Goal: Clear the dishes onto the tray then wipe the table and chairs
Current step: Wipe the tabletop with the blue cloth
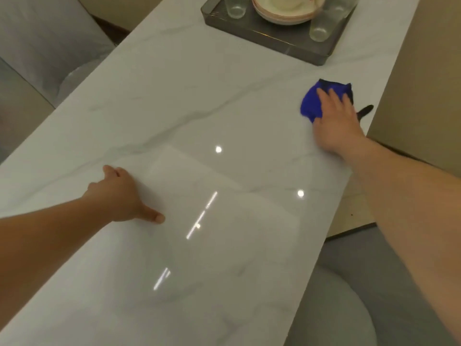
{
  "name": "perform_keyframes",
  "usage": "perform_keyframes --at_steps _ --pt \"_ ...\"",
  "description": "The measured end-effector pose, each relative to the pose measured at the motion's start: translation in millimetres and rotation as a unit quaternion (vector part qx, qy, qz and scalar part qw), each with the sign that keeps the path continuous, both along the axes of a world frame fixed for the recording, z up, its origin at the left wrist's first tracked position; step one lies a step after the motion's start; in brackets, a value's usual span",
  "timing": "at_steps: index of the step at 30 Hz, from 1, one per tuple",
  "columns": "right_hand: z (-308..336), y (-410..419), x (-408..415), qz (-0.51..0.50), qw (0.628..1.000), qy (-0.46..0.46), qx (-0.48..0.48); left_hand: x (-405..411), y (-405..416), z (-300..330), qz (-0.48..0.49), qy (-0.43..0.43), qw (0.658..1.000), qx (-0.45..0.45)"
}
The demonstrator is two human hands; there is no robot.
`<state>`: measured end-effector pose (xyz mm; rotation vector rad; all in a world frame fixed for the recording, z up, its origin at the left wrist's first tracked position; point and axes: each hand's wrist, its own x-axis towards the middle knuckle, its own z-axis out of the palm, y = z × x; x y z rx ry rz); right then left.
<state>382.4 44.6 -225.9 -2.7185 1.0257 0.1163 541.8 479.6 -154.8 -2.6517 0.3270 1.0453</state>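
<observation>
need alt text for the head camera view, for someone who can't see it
A person's right hand presses a blue cloth flat near the right edge of a glossy white marble table, while the left hand rests on the tabletop. At the far end, a grey tray holds stacked bowls and glasses; grey chairs flank the table.

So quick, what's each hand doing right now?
Left hand: open, holding nothing, resting on the table.
Right hand: open, fingers flat, pressing the blue cloth onto the table.
</observation>
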Motion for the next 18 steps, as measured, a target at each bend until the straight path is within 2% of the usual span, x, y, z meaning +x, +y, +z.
perform_keyframes --at_steps 2,5,7,9,12,14,16,18 --pt "2.0 17.2 -22.9 0.011 1.000 0.003 0.001 3.7 -1.5 -2.5 0.002 0.008 1.000 0.020" --pt "9.2 99.5 -59.9 0.068 0.997 -0.020 0.014 -1.9 -12.2 0.9 -0.005 0.004 0.999 0.034" --pt "10.8 167.4 -93.4 0.160 0.986 -0.037 0.022 -13.4 -25.2 9.3 -0.036 -0.023 0.999 0.031" --pt "10.2 222.7 -128.8 0.281 0.958 -0.040 0.041 -32.7 -40.8 17.9 -0.116 -0.055 0.991 0.027" --pt "14.8 228.3 -144.1 0.392 0.917 -0.033 0.067 -63.4 -67.9 25.2 -0.187 -0.047 0.981 -0.002" --pt "12.4 189.8 -126.9 0.338 0.940 -0.043 0.027 -84.9 -84.5 29.0 -0.204 -0.034 0.976 -0.061" --pt "8.1 132.3 -101.3 0.188 0.981 -0.052 0.001 -109.5 -97.0 36.1 -0.239 -0.036 0.962 -0.128" --pt "7.8 75.7 -80.5 0.036 0.999 -0.039 0.005 -133.1 -102.9 42.3 -0.278 -0.042 0.944 -0.173"
